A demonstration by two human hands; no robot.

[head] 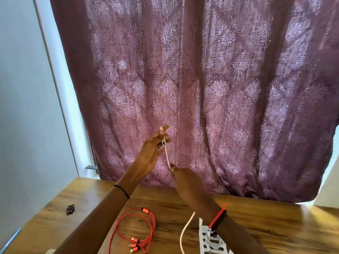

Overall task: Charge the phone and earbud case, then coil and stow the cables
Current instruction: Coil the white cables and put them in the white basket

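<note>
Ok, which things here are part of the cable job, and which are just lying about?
In the job:
white cable, held up between left hand and right hand
red cable, coiled on the table
power strip

Lying about:
small dark object at the table's left side
curtain behind

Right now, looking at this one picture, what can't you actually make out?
Head view:
Fingers of the right hand: hidden behind the hand itself, so its grip on the thin white cable is unclear.
White slotted plastic rack: cut off by the bottom edge, partly covered by the right forearm.
Small dark lump on the wooden table: too small to identify.
</note>
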